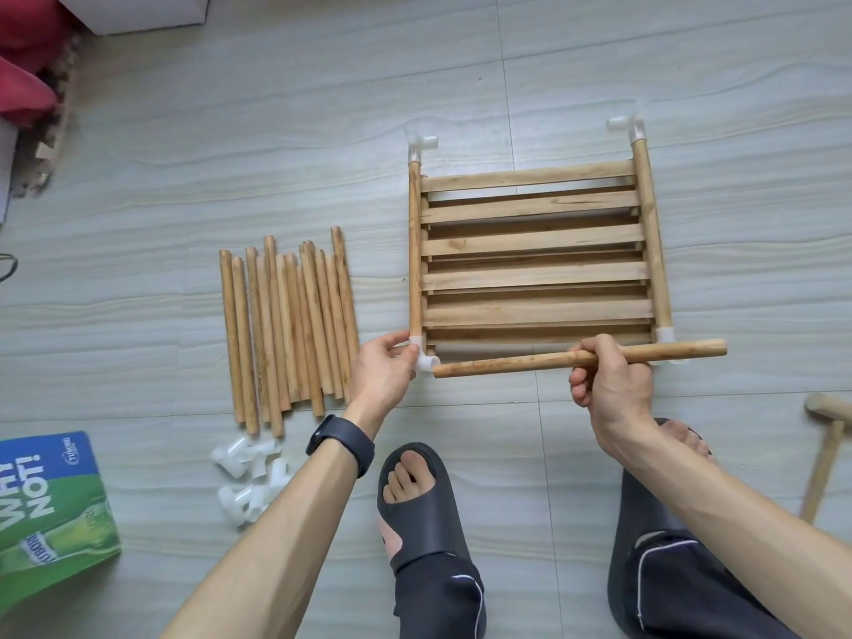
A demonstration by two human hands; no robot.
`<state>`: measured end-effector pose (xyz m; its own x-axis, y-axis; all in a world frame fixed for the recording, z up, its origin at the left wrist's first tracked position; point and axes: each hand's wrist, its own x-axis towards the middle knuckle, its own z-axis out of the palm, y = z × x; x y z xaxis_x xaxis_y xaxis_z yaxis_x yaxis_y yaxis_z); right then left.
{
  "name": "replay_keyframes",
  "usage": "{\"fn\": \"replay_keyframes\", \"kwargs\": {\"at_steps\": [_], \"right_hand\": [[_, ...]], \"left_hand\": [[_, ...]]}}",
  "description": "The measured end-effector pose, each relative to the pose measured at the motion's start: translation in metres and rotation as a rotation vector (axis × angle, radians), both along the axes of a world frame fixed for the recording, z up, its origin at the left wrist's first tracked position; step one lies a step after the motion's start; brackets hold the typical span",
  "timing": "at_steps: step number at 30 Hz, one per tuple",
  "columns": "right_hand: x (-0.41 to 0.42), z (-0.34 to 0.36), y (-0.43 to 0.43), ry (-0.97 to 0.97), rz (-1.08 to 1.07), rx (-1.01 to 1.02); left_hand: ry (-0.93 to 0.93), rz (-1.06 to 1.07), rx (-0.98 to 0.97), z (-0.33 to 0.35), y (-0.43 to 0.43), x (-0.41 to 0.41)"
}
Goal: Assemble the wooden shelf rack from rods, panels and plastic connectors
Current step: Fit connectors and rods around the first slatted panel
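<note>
Floor-level assembly: the right hand (608,389) closes its grip round a loose rod (507,364) near mid-length, the rod's end just short of the corner connector (424,357) pinched by the left hand (382,371). The rod looks light, stiff and smooth; the plastic socket likely needs bracing.

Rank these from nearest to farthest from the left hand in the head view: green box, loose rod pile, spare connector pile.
From the left hand, which pinches the corner connector:
1. loose rod pile, just to its left.
2. spare connector pile, lower left by the forearm.
3. green box, far left at the frame's edge.
</note>
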<state>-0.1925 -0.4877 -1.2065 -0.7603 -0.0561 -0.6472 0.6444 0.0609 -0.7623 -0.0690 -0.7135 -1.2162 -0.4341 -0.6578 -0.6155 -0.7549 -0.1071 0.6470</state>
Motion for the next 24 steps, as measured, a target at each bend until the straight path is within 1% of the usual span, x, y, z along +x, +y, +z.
{"fn": "replay_keyframes", "kwargs": {"at_steps": [4, 6, 9, 11, 18, 20, 21, 23, 24], "right_hand": [[0.001, 0.002, -0.003, -0.012, -0.009, -0.019], [0.002, 0.005, -0.003, 0.037, 0.043, -0.033], [0.007, 0.012, -0.002, 0.160, 0.160, -0.063], [0.016, 0.018, -0.004, 0.192, 0.232, -0.093], [0.024, 0.009, -0.013, 0.001, 0.222, -0.155], [0.022, 0.007, -0.011, -0.116, 0.223, -0.227], [0.021, 0.006, -0.008, -0.162, 0.249, -0.260], [0.020, 0.004, 0.003, -0.207, 0.371, -0.270], [0.020, 0.003, 0.010, -0.213, 0.438, -0.241]], "left_hand": [[-0.013, 0.003, 0.012, 0.002, 0.000, -0.002], [-0.017, 0.018, 0.017, 0.002, 0.000, -0.002], [-0.030, 0.048, 0.016, 0.002, 0.001, -0.005], [-0.040, 0.057, 0.015, 0.003, 0.003, -0.007], [-0.120, -0.015, -0.052, 0.013, 0.000, -0.008], [-0.173, -0.115, -0.100, 0.018, -0.001, -0.009], [-0.204, -0.207, -0.160, 0.021, 0.000, -0.011], [-0.224, -0.428, -0.362, 0.027, 0.006, -0.014], [-0.186, -0.522, -0.453, 0.031, 0.012, -0.017]]}}
